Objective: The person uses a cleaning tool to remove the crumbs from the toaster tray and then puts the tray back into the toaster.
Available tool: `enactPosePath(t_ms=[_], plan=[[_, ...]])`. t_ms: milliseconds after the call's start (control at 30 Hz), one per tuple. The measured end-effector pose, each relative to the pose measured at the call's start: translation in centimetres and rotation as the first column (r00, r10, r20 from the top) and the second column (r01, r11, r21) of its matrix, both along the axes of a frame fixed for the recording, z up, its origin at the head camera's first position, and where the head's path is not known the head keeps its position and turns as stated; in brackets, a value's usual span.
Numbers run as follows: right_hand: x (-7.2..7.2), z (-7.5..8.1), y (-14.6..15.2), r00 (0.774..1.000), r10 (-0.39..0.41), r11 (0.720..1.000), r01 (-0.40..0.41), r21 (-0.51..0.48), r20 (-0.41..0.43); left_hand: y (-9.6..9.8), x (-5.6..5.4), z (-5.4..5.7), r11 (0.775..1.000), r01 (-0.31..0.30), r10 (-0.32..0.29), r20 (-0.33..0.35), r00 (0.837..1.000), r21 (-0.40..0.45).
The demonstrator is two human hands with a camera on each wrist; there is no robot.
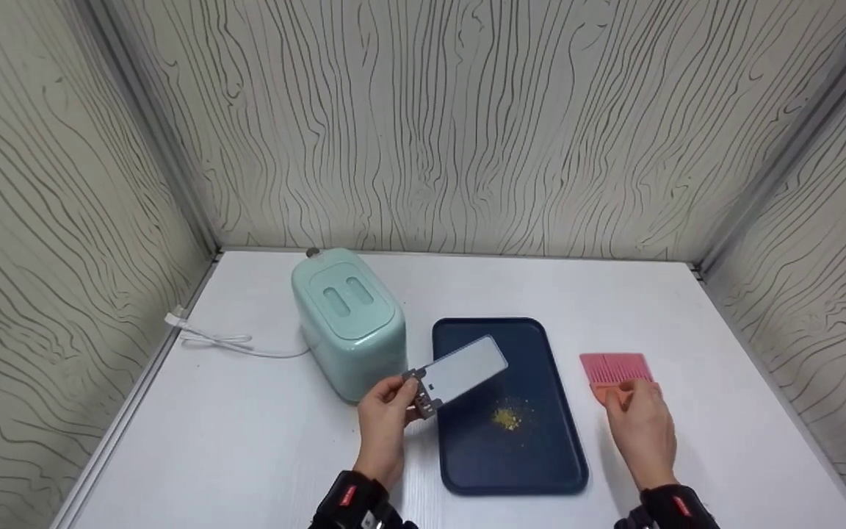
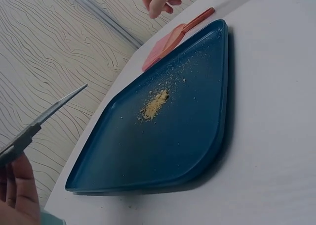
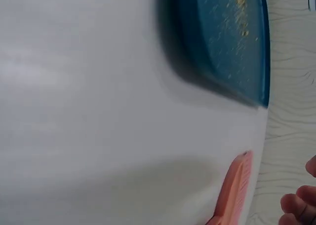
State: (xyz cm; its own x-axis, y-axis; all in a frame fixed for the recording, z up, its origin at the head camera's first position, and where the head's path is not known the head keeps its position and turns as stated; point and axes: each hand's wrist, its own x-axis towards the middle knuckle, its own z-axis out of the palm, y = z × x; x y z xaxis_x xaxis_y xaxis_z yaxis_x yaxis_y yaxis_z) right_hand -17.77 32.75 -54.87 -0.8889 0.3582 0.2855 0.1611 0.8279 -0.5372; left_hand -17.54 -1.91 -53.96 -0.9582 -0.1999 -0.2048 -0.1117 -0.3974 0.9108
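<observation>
My left hand pinches the dark grey slotted end of a flat, pale metal crumb tray. The plate slants over the left side of a dark blue rectangular tray, where a small heap of yellow crumbs lies. In the left wrist view the crumb tray appears nearly edge-on, raised above the blue tray. To the right, a pink-bristled brush with an orange handle lies on the table. My right hand hovers over its handle; both wrist views show the fingers apart from the brush, holding nothing.
A mint green toaster with two slot shapes on top stands left of the blue tray. Its white cord trails to the table's left edge. Wood-patterned panels enclose the white table at the back and sides.
</observation>
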Motion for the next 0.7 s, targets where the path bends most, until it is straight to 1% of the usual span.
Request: enactPosePath(t_ms=[100, 200, 300, 367, 433, 533, 600, 700], plan=[[-0.2, 0.7, -2.2, 0.996, 0.069, 0.998, -0.070, -0.007, -0.061, 0.2, 0.0, 0.0, 1.000, 0.007, -0.007, -0.004, 1.000, 0.008], [0.0, 1.0, -4.6, 0.983, 0.147, 0.989, -0.148, -0.001, -0.114, 0.4, 0.0, 0.0, 1.000, 0.014, -0.014, -0.009, 1.000, 0.021], [0.4, 1.3, -6.9, 0.964, 0.228, 0.973, -0.231, -0.009, -0.140, 0.7, 0.0, 0.1, 0.999, 0.020, -0.020, -0.016, 1.000, 0.049], [0.7, 1.6, -8.3, 0.951, 0.281, 0.956, -0.289, -0.050, -0.130, 0.9, 0.0, 0.2, 0.997, 0.024, -0.022, -0.019, 1.000, 0.072], [1.0, 1.9, -9.5, 0.938, 0.330, 0.931, -0.342, -0.125, -0.105, 1.2, 0.0, 0.3, 0.996, 0.029, -0.028, -0.017, 0.999, 0.089], [1.4, 2.3, -11.1, 0.916, 0.397, 0.878, -0.399, -0.265, -0.062, 1.7, 0.1, 0.5, 0.993, 0.042, -0.042, -0.003, 0.999, 0.110], [1.6, 2.5, -12.0, 0.900, 0.435, 0.833, -0.416, -0.364, -0.032, 2.0, 0.1, 0.5, 0.990, 0.055, -0.056, 0.005, 0.998, 0.128], [1.7, 2.6, -13.0, 0.882, 0.471, 0.774, -0.399, -0.492, 0.026, 2.5, 0.1, 0.6, 0.984, 0.074, -0.076, 0.004, 0.997, 0.163]])
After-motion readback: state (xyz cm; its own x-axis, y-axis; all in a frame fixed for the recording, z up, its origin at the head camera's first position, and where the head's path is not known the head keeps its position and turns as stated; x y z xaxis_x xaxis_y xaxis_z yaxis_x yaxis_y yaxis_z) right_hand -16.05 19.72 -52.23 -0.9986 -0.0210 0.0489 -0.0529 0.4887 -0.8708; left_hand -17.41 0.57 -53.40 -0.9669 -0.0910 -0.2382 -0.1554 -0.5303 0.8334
